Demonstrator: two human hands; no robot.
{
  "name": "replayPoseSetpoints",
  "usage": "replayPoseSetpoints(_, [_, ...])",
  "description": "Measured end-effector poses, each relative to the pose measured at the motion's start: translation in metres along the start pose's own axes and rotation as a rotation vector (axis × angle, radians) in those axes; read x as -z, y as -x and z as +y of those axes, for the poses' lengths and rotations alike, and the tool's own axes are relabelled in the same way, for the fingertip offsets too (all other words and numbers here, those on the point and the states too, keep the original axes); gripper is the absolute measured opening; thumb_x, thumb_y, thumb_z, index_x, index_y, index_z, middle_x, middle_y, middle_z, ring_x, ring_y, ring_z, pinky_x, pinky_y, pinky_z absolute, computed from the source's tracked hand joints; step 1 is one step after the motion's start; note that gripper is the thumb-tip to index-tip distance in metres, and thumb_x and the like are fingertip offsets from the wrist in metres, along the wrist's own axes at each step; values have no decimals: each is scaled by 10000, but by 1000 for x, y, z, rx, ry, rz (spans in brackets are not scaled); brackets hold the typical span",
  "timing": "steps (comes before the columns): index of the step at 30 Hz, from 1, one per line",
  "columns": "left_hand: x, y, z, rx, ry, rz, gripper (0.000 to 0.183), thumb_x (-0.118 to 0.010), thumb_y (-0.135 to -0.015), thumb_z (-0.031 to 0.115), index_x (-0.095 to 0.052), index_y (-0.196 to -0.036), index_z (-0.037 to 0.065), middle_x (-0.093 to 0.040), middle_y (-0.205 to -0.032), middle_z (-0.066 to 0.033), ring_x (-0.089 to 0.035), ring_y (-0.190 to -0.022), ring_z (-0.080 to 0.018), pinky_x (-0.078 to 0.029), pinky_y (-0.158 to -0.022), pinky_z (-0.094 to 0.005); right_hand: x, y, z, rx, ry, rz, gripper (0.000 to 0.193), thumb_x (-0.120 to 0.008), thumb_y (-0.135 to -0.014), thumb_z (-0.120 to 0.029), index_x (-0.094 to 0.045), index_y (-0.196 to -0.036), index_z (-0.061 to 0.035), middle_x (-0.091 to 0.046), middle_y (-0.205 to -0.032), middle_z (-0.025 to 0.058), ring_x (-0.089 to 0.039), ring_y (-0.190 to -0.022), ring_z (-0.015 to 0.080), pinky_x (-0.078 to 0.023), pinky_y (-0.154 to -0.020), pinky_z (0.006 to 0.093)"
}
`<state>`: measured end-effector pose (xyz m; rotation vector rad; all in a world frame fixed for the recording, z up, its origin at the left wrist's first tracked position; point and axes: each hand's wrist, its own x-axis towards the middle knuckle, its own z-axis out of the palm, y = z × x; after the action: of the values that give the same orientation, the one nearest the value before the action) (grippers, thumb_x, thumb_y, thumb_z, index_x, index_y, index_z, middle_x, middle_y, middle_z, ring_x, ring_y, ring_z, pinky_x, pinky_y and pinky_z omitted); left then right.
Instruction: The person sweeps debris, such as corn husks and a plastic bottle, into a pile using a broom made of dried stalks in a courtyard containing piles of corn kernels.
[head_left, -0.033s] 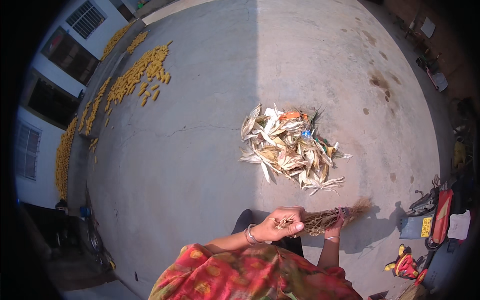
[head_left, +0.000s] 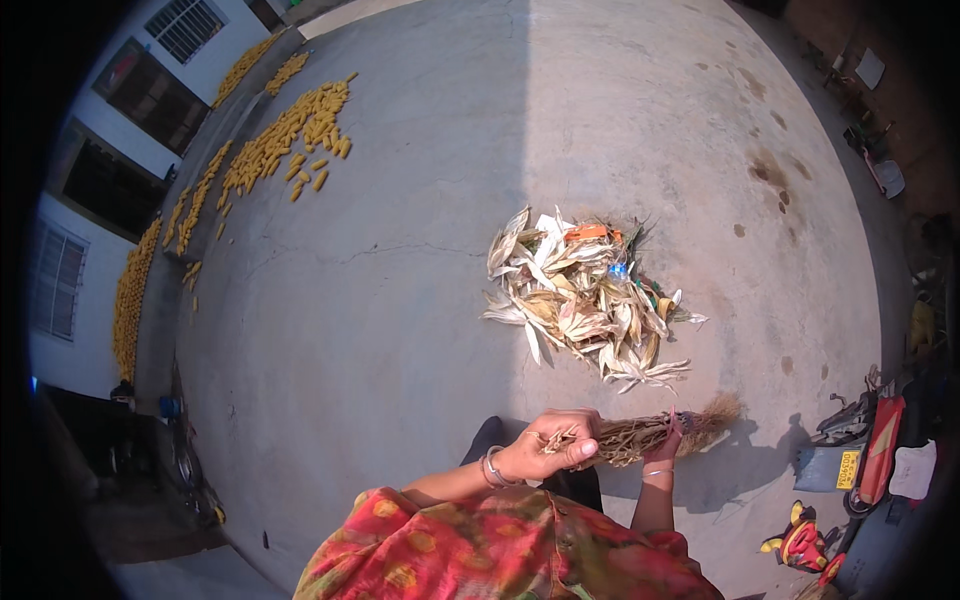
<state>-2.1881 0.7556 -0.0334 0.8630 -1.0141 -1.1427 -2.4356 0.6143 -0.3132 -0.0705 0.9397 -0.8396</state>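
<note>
the left hand (head_left: 555, 445) is closed around the stalk end of a long brown dried-straw broom (head_left: 625, 440); the right hand (head_left: 668, 445) grips it near its bushy end. beyond it, pale papery corn husks (head_left: 585, 322) lie heaped on the grey concrete floor (head_left: 400, 330). farther left, elongated yellow corn cobs (head_left: 285, 138) spread out.

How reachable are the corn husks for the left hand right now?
Probably not freely: the left hand is closed around the broom. Nothing visible blocks the hand's way to the corn husks, though distance is hard to judge.
</note>
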Motion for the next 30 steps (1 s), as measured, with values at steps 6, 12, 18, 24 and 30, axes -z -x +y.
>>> replayPoseSetpoints(6, [17,39,39,-227,-51,532,286,-570,-888,199,-471,-659,58,-487,-610,-34,-438,-592,-172,-375,-707,-374,-103,-45,54,-240,269,-99,481,-451,-867,-392,-523,-1243,-100,-633,-887,106,-604,-799,265,-524,-716,443])
replayPoseSetpoints(12, [50,111,88,-452,-17,819,305,-589,-860,234,-454,-625,95,-480,-574,-22,-480,-585,-173,-397,-764,-374,-213,7,87,-304,520,-169,343,-519,-804,-360,-627,-1028,-125,-644,-814,75,-615,-712,228,-528,-643,386])
replayPoseSetpoints(18, [107,209,94,-657,152,919,309,-576,-867,250,-440,-629,106,-464,-575,-13,-471,-595,-168,-399,-795,-373,-274,65,136,-305,693,-232,404,-519,-809,-386,-609,-966,-24,-631,-947,119,-602,-870,259,-502,-788,402])
replayPoseSetpoints(24, [156,307,108,-765,224,954,339,-574,-868,261,-417,-601,123,-441,-553,3,-465,-578,-160,-393,-782,-362,-293,91,206,-201,572,-204,497,-489,-829,-413,-554,-1078,12,-607,-1043,168,-564,-1013,336,-450,-916,503])
replayPoseSetpoints(30, [213,398,127,-879,217,1060,304,-573,-878,283,-439,-657,122,-486,-601,5,-502,-638,-153,-393,-846,-373,-331,78,322,-317,718,-247,525,-563,-798,-435,-551,-1052,24,-573,-1073,192,-560,-989,342,-449,-901,503])
